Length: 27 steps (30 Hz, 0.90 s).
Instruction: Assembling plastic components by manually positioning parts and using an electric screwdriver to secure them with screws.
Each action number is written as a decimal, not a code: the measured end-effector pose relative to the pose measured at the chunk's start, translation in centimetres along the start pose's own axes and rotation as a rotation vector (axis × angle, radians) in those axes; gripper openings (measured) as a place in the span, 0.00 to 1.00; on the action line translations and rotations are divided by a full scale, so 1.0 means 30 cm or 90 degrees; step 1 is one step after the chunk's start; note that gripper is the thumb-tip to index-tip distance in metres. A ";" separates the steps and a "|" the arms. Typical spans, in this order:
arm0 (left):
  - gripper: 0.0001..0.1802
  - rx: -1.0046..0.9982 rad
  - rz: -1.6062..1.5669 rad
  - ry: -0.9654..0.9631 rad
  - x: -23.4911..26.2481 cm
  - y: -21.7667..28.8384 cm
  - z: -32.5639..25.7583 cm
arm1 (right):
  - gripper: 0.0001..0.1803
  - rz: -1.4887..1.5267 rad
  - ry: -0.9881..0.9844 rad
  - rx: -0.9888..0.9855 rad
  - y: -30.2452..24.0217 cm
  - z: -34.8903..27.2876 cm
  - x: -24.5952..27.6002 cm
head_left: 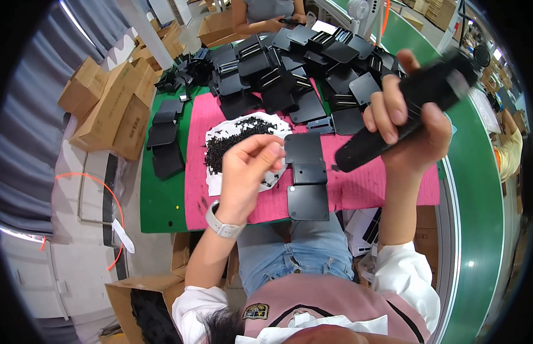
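Observation:
My right hand [412,129] is wrapped round a black power screwdriver [358,152], held tilted above the right side of the pink mat [358,192]. The driver's tip points down and left, beside a black hinged bracket [308,202] of two flat plates joined by a narrower middle piece. My left hand [246,166] is closed in a pinch just left of the bracket's upper plate; whatever its fingertips hold is too small to make out. Behind that hand, many small black screws [235,139] lie heaped on a white sheet [216,186].
A large pile of black brackets [289,69] covers the table's far side. Several more plates [165,135] lie on the green surface [163,209] at left. Cardboard boxes [114,109] stand left of the table. Across it sits another person [266,17].

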<state>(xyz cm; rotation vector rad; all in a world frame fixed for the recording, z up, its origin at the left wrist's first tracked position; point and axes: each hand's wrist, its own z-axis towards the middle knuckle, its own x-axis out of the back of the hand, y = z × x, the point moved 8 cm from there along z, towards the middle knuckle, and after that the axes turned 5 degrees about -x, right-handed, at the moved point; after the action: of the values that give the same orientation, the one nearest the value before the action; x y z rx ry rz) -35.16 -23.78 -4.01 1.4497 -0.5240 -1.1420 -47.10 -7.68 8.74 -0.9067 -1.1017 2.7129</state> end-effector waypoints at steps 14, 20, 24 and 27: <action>0.12 0.052 -0.129 -0.063 -0.040 -0.076 -0.068 | 0.27 0.082 -0.194 0.124 0.031 -0.036 -0.073; 0.11 0.042 -0.142 -0.061 -0.034 -0.087 -0.067 | 0.26 0.039 -0.215 0.119 0.059 -0.047 -0.090; 0.11 0.118 -0.159 -0.072 -0.035 -0.108 -0.079 | 0.24 0.010 -0.246 0.136 0.062 -0.060 -0.123; 0.11 0.105 -0.159 -0.066 -0.025 -0.122 -0.077 | 0.22 -0.022 -0.260 0.155 0.065 -0.063 -0.142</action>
<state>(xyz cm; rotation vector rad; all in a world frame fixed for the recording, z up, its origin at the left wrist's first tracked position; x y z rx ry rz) -34.52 -21.13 -7.47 1.6390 -0.5296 -1.4038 -42.28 -9.15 8.48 -0.3039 -0.7944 2.9919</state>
